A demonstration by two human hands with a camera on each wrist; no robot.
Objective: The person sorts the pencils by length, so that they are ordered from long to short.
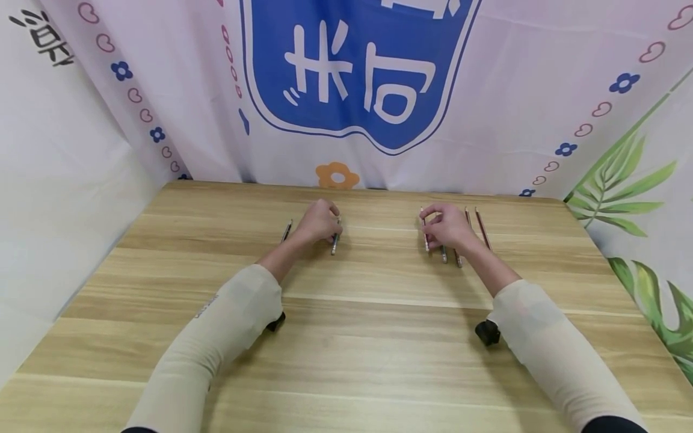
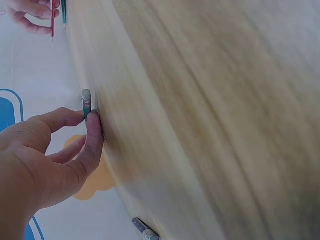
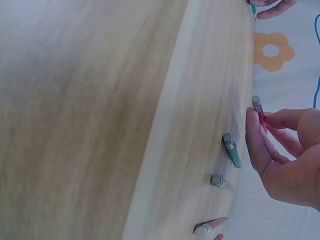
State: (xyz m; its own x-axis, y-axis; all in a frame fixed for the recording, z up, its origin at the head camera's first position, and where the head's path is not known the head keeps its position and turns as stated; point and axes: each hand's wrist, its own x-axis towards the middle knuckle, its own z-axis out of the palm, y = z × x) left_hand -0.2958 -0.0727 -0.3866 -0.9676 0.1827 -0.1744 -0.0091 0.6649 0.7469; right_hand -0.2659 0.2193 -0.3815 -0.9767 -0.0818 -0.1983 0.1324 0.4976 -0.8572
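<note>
My left hand (image 1: pixel 320 222) pinches a green pencil (image 1: pixel 335 242) between thumb and fingers, low over the far part of the table. In the left wrist view this pencil (image 2: pixel 86 102) shows its eraser end toward the camera. Left of that hand lies a dark pencil (image 1: pixel 286 231), partly hidden by the forearm. My right hand (image 1: pixel 448 226) pinches a red pencil (image 3: pixel 258 111), its eraser end toward me. Beside it lie a green pencil (image 3: pixel 231 150), a pencil seen mostly by its eraser end (image 3: pixel 218 180), and a reddish pencil (image 3: pixel 211 226).
A dark red pencil (image 1: pixel 483 228) lies right of the right hand, with another pencil (image 1: pixel 468 216) near it. The wooden table (image 1: pixel 368 361) meets a printed cloth (image 1: pixel 487 120) at its far edge. White cloth (image 1: pixel 65 180) hangs at the left.
</note>
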